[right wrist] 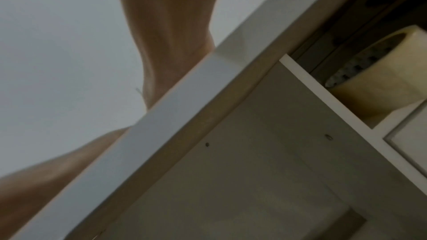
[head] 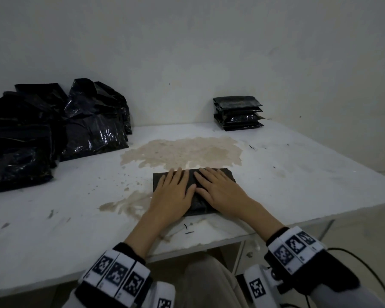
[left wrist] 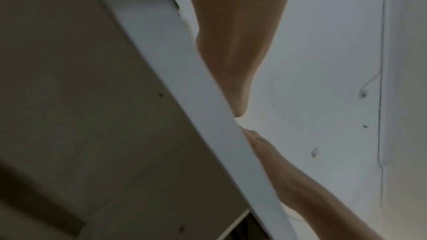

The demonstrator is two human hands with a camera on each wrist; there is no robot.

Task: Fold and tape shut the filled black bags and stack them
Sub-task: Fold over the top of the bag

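Fingers [head: 182,174] of both hands lie straight and slightly spread, flat on the black bag [head: 228,174]; nothing pinched. Left hand [head: 172,192] covers the bag's left half, right hand [head: 218,190] its right half, thumbs nearly meeting at the middle.

Bag position: on the white table [head: 298,174], close to its near edge, just in front of the table's large tan stain [head: 182,152].

Handling, judged: the bag looks flat, soft and filled, its film glossy and likely slippery. It should be light. Press along the fold line, then take it by the two short ends.

Stack of finished bags [head: 238,113]: far right of the stain, against the wall. Unfolded bags [head: 53,130]: far left of the stain.

Tape roll [right wrist: 381,78]: on a shelf below the table.

Writing: none legible on bags or tape.
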